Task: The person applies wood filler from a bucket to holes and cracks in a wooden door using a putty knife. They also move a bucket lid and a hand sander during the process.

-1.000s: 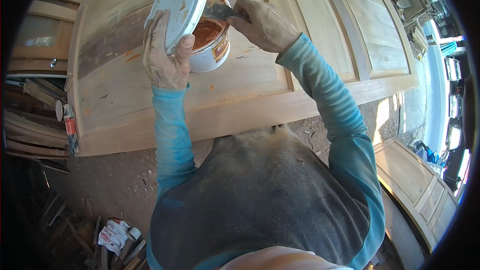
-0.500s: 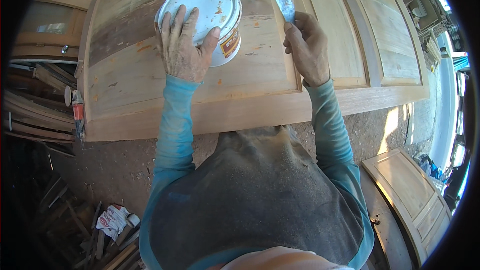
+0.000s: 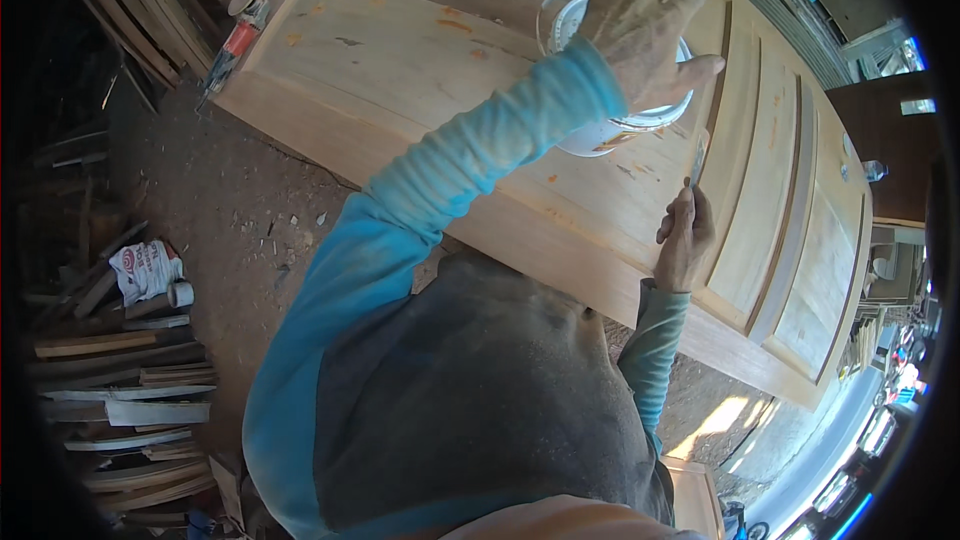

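Since the last frames, the left hand [image 3: 645, 25] is shifting from the lid's near side to right over the top, and the right hand [image 3: 685, 230] is dropping toward the body; the work is apparently turning from covering the bucket to using the knife. The white bucket [image 3: 590, 137] is standing on the wooden door [image 3: 400, 70], its lid [image 3: 570, 22] mostly hiding under the left hand. Left fingers are splaying wide, gripping nothing; palm contact, cannot tell. Right fingers are curling closed, pinching the putty knife [image 3: 699, 155], blade up. Bare panel is stretching left of the bucket; raised moulding [image 3: 735, 110] is bordering its right. The door's near edge is running close to the torso; a red tool [image 3: 238, 40] is sitting at the left corner, well apart.
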Motion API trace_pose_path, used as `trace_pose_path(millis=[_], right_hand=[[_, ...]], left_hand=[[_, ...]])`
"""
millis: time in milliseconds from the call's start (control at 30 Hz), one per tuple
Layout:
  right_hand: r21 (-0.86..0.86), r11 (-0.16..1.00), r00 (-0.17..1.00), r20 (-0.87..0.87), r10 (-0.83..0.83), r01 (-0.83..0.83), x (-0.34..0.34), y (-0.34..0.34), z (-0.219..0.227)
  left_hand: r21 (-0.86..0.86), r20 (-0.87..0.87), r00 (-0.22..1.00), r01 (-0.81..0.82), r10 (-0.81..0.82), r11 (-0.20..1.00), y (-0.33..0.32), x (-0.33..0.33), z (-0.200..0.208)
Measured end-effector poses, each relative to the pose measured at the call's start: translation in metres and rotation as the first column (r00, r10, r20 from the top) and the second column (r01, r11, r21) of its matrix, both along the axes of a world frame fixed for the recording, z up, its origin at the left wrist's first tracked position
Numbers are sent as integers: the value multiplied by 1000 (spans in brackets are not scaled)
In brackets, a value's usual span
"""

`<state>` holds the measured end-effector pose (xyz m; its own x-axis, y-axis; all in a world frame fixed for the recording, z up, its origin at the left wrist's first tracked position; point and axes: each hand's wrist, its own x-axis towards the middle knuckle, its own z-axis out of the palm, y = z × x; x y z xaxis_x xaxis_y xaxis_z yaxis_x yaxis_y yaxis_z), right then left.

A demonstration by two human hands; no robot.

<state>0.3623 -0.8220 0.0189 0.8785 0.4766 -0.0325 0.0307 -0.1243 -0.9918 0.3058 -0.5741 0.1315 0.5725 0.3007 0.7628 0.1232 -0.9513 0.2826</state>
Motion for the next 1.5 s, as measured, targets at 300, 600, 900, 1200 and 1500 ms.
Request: trace_pose_path(millis=[300,600,900,1200,1500], right_hand=[[-118,978,985,0,-173,171,4,-74,-32],[-100,971,976,18,-218,219,-8,-82,-40],[94,995,860,505,-76,33,-39,12,75],[-378,922,739,597,314,-86,-49,50,81],[-370,929,724,633,276,-31,-61,67,103]], left_hand=[[-48,-721,691,24,-51,999,-9,22,-25],[5,-539,842,-8,9,1000,26,56,-54],[-148,-680,732,-82,-41,986,84,59,-27],[-441,-450,795,197,-406,875,151,88,-94],[-520,-513,741,134,-434,843,145,69,-73]])
